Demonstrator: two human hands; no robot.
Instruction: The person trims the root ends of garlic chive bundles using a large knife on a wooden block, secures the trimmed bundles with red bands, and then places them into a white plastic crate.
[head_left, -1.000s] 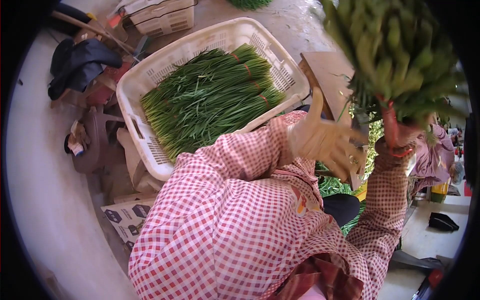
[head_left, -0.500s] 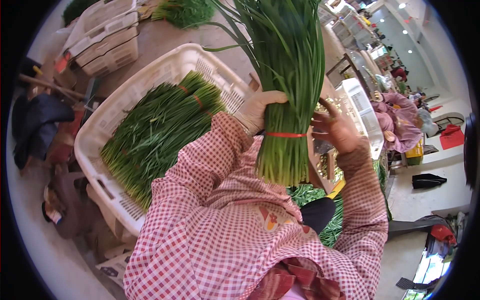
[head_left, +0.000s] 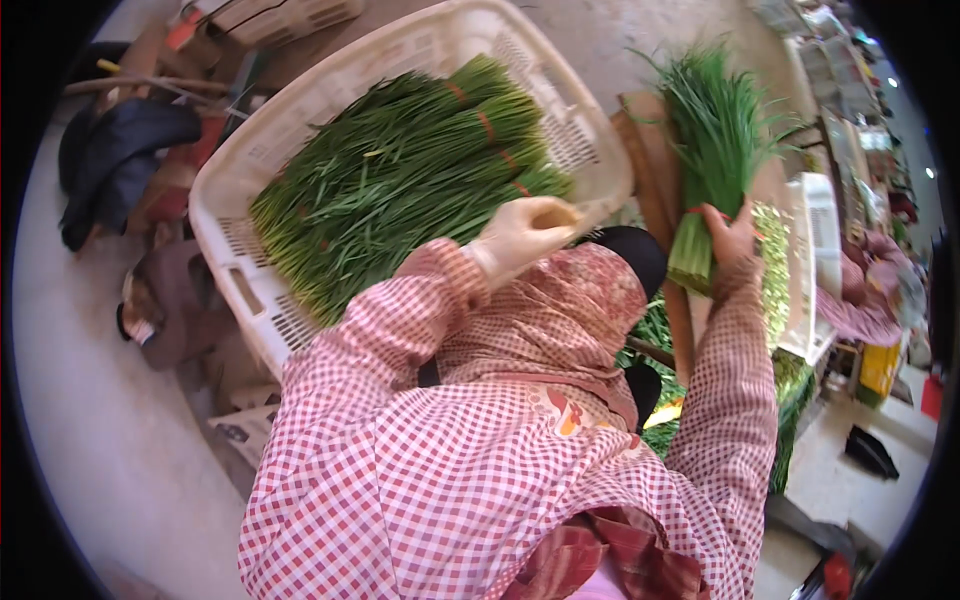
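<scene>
- Fingers (head_left: 728, 232) of the right hand (head_left: 732, 245) are wrapped around the pale lower stems of a bunch of green chives (head_left: 712, 150), just under its red band, holding it upright with the leafy tips fanning upward.
- Fingers (head_left: 540, 215) of the left hand (head_left: 520, 235), in a pale glove, are curled loosely and hold nothing that can be seen; the hand hovers just at the near rim of the white plastic crate (head_left: 225, 240), well apart from the right hand.
- Just beyond the left fingers, the crate is filled with banded chive bundles (head_left: 400, 180) lying side by side, cut ends toward the hand and tips pointing away to the far left.
- Between the two hands sits a dark rounded shape (head_left: 630, 255), probably a cap or cushion; the view is too partial to tell.
- Behind the held bunch stands a wooden board (head_left: 650, 170), and below the right hand more loose greens (head_left: 655, 335) lie.
- Right of the right fingers is a second white crate (head_left: 815, 270) holding greens.
- Far left of the left fingers, beyond the crate, dark clothing (head_left: 115, 165) and a brown bag (head_left: 175, 305) rest on the concrete floor (head_left: 90, 430).
- Farthest right, another person's pink sleeve (head_left: 860, 310) shows at the edge.
</scene>
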